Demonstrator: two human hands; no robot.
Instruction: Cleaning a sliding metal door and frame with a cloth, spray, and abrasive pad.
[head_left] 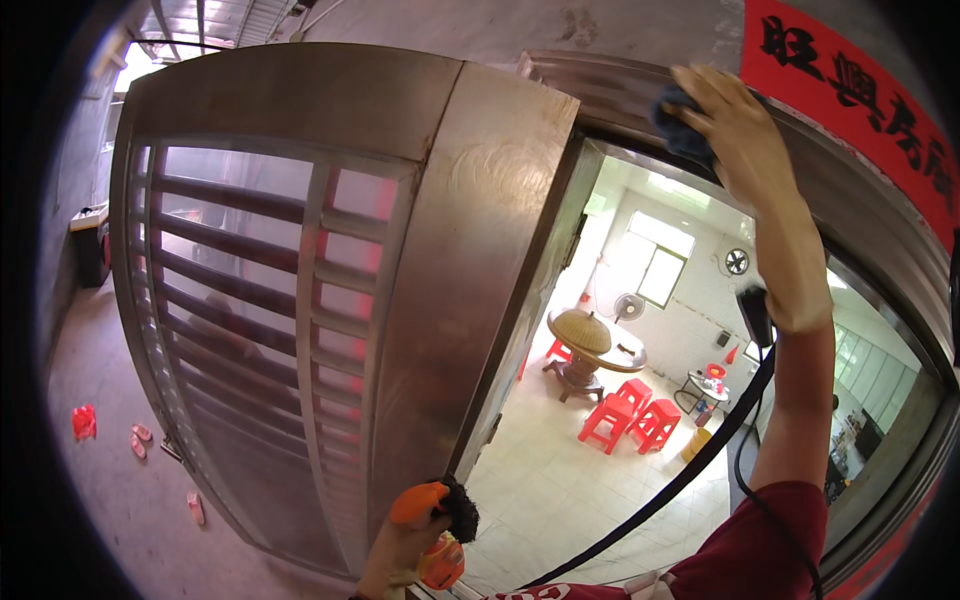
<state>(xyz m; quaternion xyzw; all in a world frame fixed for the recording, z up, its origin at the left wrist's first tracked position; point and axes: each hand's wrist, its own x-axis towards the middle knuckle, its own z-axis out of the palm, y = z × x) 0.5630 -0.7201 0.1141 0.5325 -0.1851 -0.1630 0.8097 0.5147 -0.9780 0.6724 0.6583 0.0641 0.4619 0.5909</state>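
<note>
My right hand (738,135) is raised high and presses a dark blue cloth (682,128) against the metal frame (625,90) above the doorway. Its fingers are stretched over the cloth. Low down, my left hand (398,548) is wrapped round an orange spray bottle (441,563), partly hidden by the fingers. A black, bristly or shaggy thing (461,508) sits right beside the bottle's head; I cannot tell whether it is a brush or a cloth. To the left stands a swung-out metal door (480,200) with a slatted panel.
A red banner (850,85) hangs above the frame. Through the doorway are a round table (625,345) with a woven cover (580,330), red stools (607,422) and a fan (628,306). A black strap (650,510) crosses in front. Pink slippers (195,508) and a red bag (84,422) lie outside.
</note>
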